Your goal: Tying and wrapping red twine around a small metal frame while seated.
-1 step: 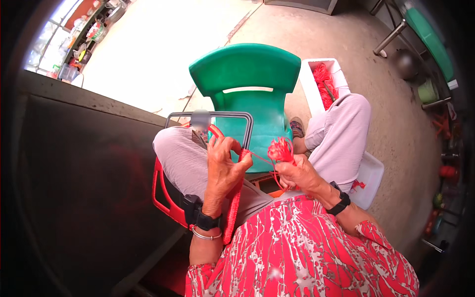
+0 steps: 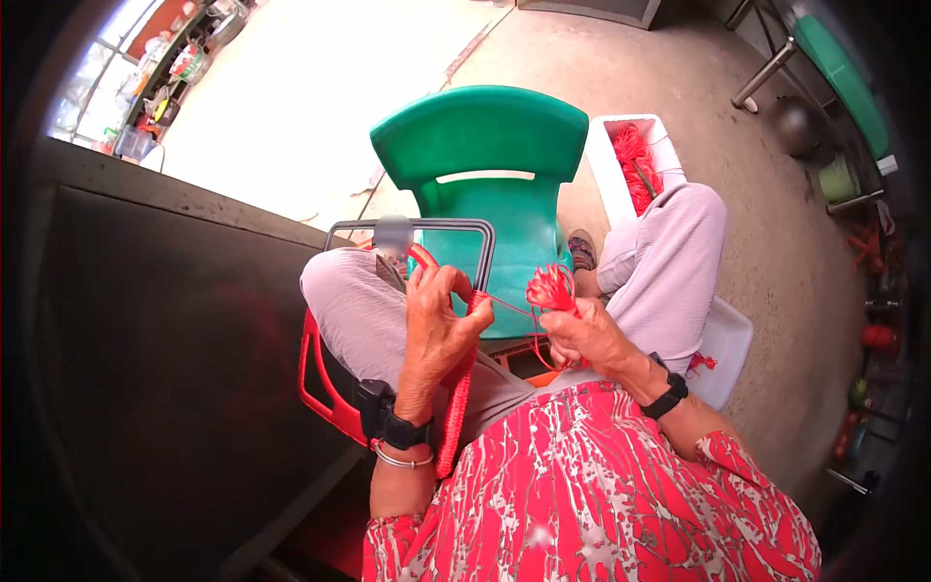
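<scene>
A dark rounded-corner frame (image 2: 490,238) leans across my lap, and its near side bar is tightly wrapped in red cord (image 2: 456,422). My left hand (image 2: 433,330) closes around the upper part of that wrapped bar, thumb and forefinger pinched by the last turns. In my right hand (image 2: 587,337) is a gathered bundle of red cord (image 2: 551,288), its looped end sticking up out of the fist. One thin strand runs from the bar across to the right hand, and a slack loop hangs below it. The far side of the bar is hidden by my left hand.
A green plastic chair (image 2: 490,131) faces me, close beyond the frame. Right of it stands a white foam box (image 2: 611,179) holding red cord. A white tray (image 2: 729,339) lies by my right leg, and a dark panel (image 2: 184,378) rises at my left.
My right hand and the cord bundle have shifted very slightly; the strand stays stretched to the bar. The left hand keeps its place.
</scene>
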`<state>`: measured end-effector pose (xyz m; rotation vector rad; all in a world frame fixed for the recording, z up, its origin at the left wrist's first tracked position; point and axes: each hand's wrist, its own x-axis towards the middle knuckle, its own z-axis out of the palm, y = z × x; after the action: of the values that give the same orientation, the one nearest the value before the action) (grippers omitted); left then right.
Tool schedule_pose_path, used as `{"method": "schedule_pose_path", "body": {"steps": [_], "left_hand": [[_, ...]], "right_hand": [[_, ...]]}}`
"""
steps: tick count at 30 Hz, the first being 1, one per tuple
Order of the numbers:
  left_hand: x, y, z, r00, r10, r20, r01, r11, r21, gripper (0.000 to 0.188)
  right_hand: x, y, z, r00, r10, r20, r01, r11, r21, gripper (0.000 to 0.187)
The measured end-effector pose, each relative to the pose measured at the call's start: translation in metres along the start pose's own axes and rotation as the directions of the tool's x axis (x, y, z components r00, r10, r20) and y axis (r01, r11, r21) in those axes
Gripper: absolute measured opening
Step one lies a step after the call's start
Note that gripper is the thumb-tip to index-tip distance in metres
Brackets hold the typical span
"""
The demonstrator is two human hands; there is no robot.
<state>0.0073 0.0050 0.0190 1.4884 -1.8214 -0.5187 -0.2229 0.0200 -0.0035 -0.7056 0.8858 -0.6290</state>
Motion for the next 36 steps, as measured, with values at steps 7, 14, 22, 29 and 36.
{"method": "schedule_pose_path", "body": {"steps": [7,14,22,29,36], "left_hand": [[0.0,0.004,-0.004,0.946,-0.296,0.132,0.313,0.94,-0.137,0.032],[0.014,-0.001,0.002,0.923,-0.042,-0.382,0.012,0.997,-0.082,0.045],[0.005,-0.013,0.007,0.916,-0.354,-0.191,0.268,0.891,-0.365,0.019],[0.009,-0.018,0.016,0.971,-0.115,-0.212,0.108,0.993,-0.043,0.009],[0.01,-0.027,0.011,0.999,0.018,-0.036,-0.01,0.975,0.221,0.002]], "right_hand": [[0.041,-0.075,-0.014,0.898,-0.384,-0.215,-0.012,0.468,-0.884,0.039],[0.108,-0.092,0.043,0.65,-0.546,0.528,0.344,-0.408,-0.845,0.011],[0.103,-0.079,0.032,0.507,-0.786,0.355,0.635,0.062,-0.77,0.026],[0.098,0.001,0.004,0.808,-0.543,0.229,0.564,0.598,-0.57,0.007],[0.098,0.018,0.025,0.888,-0.452,0.087,0.446,0.797,-0.408,0.041]]}}
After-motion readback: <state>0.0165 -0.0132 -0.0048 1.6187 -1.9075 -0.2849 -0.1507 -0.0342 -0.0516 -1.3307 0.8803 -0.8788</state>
